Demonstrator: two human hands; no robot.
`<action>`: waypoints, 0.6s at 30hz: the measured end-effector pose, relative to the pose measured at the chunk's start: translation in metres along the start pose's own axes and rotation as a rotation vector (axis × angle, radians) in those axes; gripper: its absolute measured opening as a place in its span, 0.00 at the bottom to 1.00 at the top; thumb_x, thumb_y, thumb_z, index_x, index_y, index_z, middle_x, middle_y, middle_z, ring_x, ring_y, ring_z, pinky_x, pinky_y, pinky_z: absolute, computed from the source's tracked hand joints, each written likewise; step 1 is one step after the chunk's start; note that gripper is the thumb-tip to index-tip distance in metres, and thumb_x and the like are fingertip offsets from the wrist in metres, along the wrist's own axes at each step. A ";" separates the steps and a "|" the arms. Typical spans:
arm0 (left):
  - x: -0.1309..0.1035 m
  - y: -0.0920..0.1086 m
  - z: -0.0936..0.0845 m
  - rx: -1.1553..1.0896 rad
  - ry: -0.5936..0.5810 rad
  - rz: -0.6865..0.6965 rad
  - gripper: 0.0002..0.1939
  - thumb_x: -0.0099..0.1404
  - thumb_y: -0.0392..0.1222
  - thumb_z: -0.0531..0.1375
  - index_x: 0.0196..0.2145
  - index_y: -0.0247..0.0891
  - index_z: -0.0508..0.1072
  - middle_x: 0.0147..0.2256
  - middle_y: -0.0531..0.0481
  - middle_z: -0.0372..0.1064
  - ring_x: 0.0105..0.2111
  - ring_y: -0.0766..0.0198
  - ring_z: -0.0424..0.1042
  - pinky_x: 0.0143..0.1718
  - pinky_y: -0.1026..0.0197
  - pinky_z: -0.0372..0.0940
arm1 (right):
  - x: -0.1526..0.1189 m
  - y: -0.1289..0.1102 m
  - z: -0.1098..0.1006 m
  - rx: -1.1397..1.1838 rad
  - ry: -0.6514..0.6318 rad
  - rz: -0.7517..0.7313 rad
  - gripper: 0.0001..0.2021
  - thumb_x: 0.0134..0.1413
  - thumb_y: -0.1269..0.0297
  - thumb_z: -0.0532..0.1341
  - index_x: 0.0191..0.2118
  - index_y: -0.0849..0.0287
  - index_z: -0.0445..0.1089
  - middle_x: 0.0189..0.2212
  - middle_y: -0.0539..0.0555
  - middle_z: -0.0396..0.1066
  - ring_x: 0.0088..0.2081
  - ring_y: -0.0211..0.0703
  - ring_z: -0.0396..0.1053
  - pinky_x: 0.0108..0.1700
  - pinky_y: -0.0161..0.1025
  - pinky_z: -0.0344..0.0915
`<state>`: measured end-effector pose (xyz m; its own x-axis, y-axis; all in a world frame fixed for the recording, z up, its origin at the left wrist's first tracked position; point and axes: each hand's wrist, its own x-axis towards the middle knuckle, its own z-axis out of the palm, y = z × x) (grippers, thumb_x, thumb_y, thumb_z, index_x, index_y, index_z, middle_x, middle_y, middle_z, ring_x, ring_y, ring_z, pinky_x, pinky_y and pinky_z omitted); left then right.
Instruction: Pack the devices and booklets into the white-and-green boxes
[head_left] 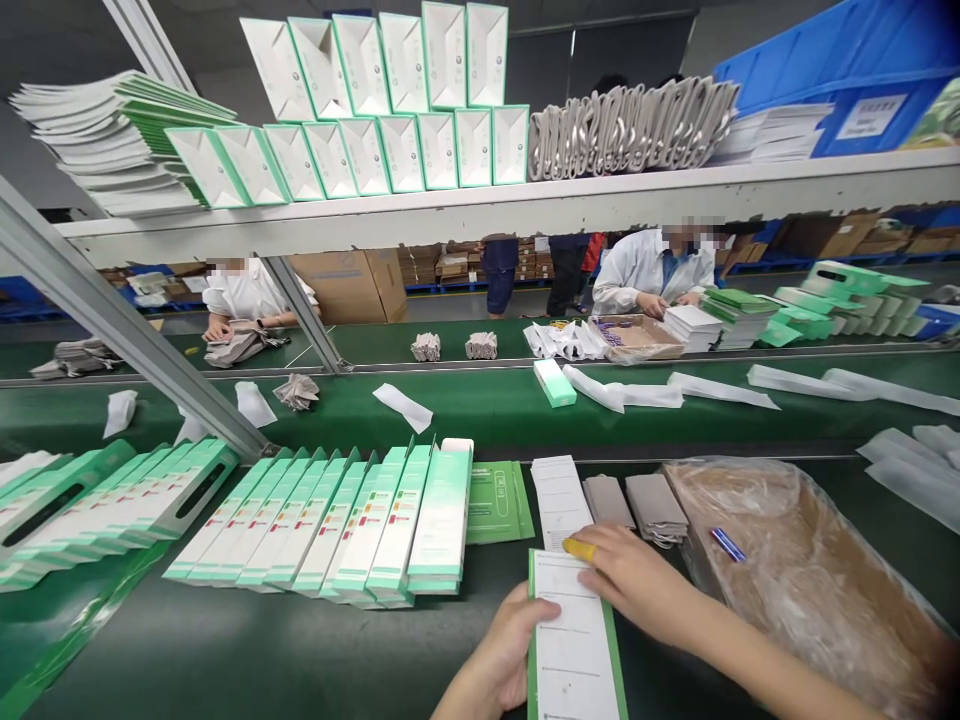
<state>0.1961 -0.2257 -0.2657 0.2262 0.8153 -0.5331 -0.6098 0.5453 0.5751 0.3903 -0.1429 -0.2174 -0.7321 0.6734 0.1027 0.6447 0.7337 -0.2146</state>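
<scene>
A green-edged card with a white printed sheet on it (576, 660) is held low in front of me. My left hand (510, 645) grips its left edge, the thumb lying on the white sheet. My right hand (626, 580), with a yellow cover on one finger, has its fingers at the top of the sheet, by the lower end of a stack of white printed leaflets (559, 495). Left of the leaflets lie green cards (499, 500). Folded grey pieces (656, 505) sit to their right.
White-green boxes (442, 510) stand in a row at left. A plastic-lined cardboard tray (810, 580) with blue batteries (727, 545) is at right. Beyond runs a green belt (495, 405); a shelf (450, 205) crosses above. Two people work opposite.
</scene>
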 end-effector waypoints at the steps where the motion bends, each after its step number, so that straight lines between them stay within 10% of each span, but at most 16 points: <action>1: 0.001 0.000 -0.001 -0.003 0.005 -0.004 0.15 0.52 0.30 0.62 0.40 0.31 0.71 0.30 0.43 0.78 0.30 0.55 0.77 0.34 0.56 0.68 | 0.004 0.009 -0.001 -0.049 -0.003 0.056 0.16 0.67 0.64 0.52 0.55 0.55 0.70 0.52 0.56 0.73 0.52 0.48 0.69 0.57 0.47 0.63; 10: 0.006 -0.003 -0.008 0.011 -0.020 -0.041 0.17 0.52 0.31 0.62 0.41 0.31 0.71 0.35 0.40 0.79 0.36 0.50 0.78 0.38 0.54 0.68 | 0.049 0.077 0.006 -0.344 -0.067 0.348 0.17 0.54 0.64 0.65 0.49 0.65 0.74 0.41 0.67 0.75 0.51 0.64 0.68 0.64 0.63 0.39; 18: 0.020 -0.007 -0.017 0.069 0.031 -0.002 0.18 0.45 0.32 0.63 0.38 0.29 0.74 0.32 0.38 0.80 0.38 0.44 0.78 0.40 0.53 0.66 | 0.050 0.074 0.019 -0.351 -0.069 0.442 0.29 0.46 0.66 0.70 0.56 0.67 0.68 0.50 0.73 0.67 0.49 0.67 0.69 0.50 0.53 0.60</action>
<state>0.1914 -0.2166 -0.2910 0.2026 0.8084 -0.5527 -0.5557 0.5596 0.6149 0.3974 -0.0564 -0.2466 -0.3816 0.9243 0.0103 0.9188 0.3780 0.1139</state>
